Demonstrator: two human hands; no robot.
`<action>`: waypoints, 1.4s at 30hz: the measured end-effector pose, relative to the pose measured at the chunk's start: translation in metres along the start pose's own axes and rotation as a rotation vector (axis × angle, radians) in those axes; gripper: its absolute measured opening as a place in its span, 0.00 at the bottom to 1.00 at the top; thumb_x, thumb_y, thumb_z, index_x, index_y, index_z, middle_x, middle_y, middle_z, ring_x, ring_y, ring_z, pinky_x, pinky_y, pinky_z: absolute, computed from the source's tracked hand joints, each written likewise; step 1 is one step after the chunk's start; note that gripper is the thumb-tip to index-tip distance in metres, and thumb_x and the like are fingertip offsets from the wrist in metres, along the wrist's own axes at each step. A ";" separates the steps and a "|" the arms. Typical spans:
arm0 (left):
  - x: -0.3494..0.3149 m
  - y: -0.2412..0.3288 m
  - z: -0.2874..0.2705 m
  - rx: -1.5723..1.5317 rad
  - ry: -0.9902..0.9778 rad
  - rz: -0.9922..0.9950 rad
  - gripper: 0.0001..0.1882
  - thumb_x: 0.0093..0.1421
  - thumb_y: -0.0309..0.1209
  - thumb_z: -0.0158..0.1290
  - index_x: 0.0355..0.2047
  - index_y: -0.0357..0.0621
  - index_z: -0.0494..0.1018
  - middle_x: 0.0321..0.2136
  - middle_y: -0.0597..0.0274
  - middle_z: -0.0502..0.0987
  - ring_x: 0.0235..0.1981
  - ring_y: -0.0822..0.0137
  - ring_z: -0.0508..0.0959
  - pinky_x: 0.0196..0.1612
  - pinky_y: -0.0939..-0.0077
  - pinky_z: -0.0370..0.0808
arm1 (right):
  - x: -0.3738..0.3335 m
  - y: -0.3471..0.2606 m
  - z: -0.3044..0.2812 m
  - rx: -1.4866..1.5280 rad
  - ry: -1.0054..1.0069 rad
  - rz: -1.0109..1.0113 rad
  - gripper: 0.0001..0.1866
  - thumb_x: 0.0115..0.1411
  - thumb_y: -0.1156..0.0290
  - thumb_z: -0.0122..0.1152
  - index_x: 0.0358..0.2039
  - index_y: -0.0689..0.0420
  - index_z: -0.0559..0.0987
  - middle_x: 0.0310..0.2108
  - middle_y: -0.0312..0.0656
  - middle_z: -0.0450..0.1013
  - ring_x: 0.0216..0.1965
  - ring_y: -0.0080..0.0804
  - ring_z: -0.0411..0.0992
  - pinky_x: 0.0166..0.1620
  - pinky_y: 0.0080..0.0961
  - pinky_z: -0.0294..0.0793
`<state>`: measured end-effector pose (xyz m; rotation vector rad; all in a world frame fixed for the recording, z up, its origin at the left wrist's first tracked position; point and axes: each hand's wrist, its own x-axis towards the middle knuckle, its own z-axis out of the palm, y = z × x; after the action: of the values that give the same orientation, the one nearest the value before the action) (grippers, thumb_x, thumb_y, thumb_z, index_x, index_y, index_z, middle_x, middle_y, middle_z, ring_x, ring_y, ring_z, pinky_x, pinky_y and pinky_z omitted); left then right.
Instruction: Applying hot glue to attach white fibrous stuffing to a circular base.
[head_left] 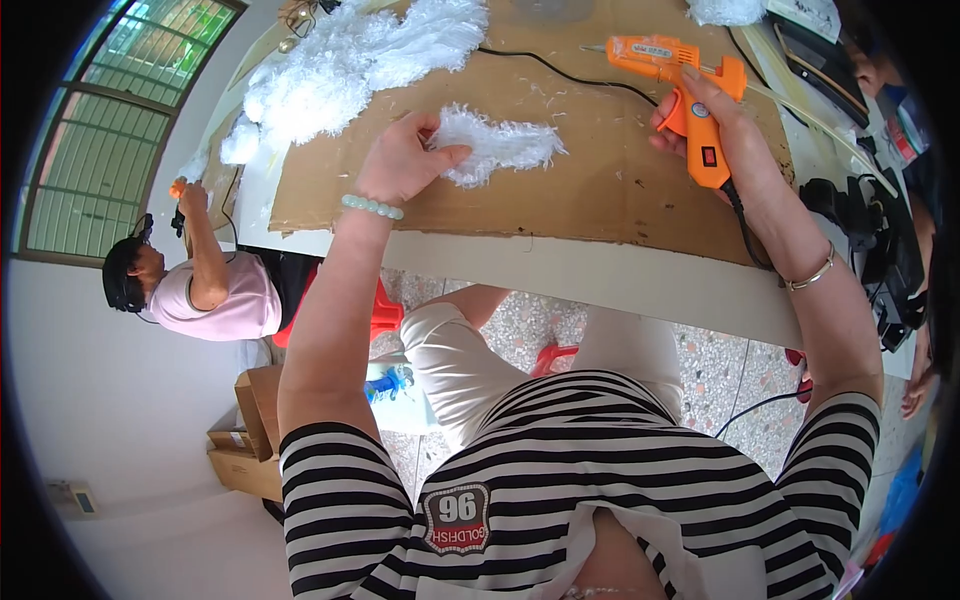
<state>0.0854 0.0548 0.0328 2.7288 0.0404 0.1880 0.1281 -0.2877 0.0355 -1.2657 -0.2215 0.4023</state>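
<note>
My right hand [722,120] is wrapped round the handle of an orange glue gun [706,140], its metal nozzle pointing left over the cardboard. A glue stick sticks out behind the gun toward the right. At the middle of the table, my left hand [405,160] pinches the left end of a small white fluffy, feather-like piece [500,148]. That piece lies flat on the brown cardboard [600,205], apart from the nozzle. Beyond my left hand, a large heap of white fluffy material [350,70] spreads over the far left of the cardboard.
A black cord [570,75] runs across the cardboard. Black devices and cables [870,235] crowd the right table edge. At the left, another person [215,290] in pink holds an orange tool. Cardboard boxes [250,435] stand on the floor at the left, near a red stool [385,310].
</note>
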 end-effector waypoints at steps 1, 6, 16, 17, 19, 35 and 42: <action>0.000 0.000 0.003 0.000 0.010 0.000 0.30 0.44 0.44 0.66 0.41 0.33 0.74 0.32 0.49 0.78 0.33 0.57 0.78 0.39 0.68 0.74 | -0.001 0.000 0.001 0.022 0.014 -0.006 0.19 0.63 0.52 0.50 0.36 0.58 0.72 0.30 0.40 0.72 0.33 0.26 0.72 0.42 0.24 0.74; -0.004 0.004 0.013 -0.503 0.000 0.015 0.32 0.50 0.39 0.63 0.52 0.36 0.68 0.27 0.62 0.75 0.28 0.72 0.73 0.33 0.77 0.71 | -0.001 0.001 0.000 0.008 -0.005 0.017 0.19 0.63 0.53 0.50 0.36 0.58 0.72 0.30 0.40 0.72 0.33 0.26 0.72 0.42 0.24 0.74; -0.004 0.011 0.009 -0.866 0.103 -0.071 0.23 0.53 0.19 0.57 0.52 0.36 0.70 0.23 0.72 0.73 0.24 0.82 0.67 0.27 0.88 0.65 | 0.001 0.000 -0.001 0.015 0.005 0.027 0.19 0.63 0.52 0.50 0.38 0.57 0.72 0.30 0.39 0.72 0.33 0.26 0.72 0.41 0.24 0.75; 0.000 0.006 0.005 -0.930 0.191 -0.027 0.21 0.53 0.18 0.58 0.49 0.36 0.71 0.23 0.71 0.73 0.23 0.82 0.68 0.25 0.88 0.65 | 0.002 0.000 -0.002 0.013 -0.001 0.025 0.19 0.63 0.52 0.50 0.38 0.57 0.72 0.30 0.39 0.72 0.33 0.26 0.72 0.41 0.24 0.75; 0.007 -0.001 -0.008 -0.995 0.281 0.016 0.19 0.52 0.18 0.59 0.46 0.36 0.73 0.23 0.70 0.74 0.22 0.81 0.68 0.23 0.88 0.65 | 0.004 0.001 -0.004 0.009 0.012 0.050 0.19 0.63 0.51 0.50 0.40 0.56 0.71 0.30 0.39 0.72 0.33 0.26 0.72 0.41 0.24 0.75; 0.112 -0.157 -0.153 -0.987 1.342 -0.314 0.14 0.54 0.18 0.55 0.41 0.29 0.67 0.33 0.45 0.74 0.26 0.55 0.80 0.27 0.71 0.84 | 0.005 -0.006 0.000 -0.052 0.075 0.125 0.23 0.63 0.47 0.47 0.30 0.57 0.73 0.28 0.40 0.71 0.33 0.27 0.71 0.40 0.26 0.73; 0.126 -0.168 -0.145 -0.486 0.907 -0.569 0.19 0.61 0.41 0.50 0.36 0.32 0.72 0.21 0.58 0.77 0.17 0.67 0.77 0.17 0.79 0.70 | 0.008 -0.003 -0.009 0.009 0.086 0.114 0.24 0.63 0.47 0.46 0.31 0.59 0.74 0.29 0.43 0.73 0.32 0.29 0.72 0.42 0.27 0.74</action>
<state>0.1899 0.2729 0.1145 1.8536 0.8712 1.0693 0.1393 -0.2927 0.0354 -1.2869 -0.0748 0.4452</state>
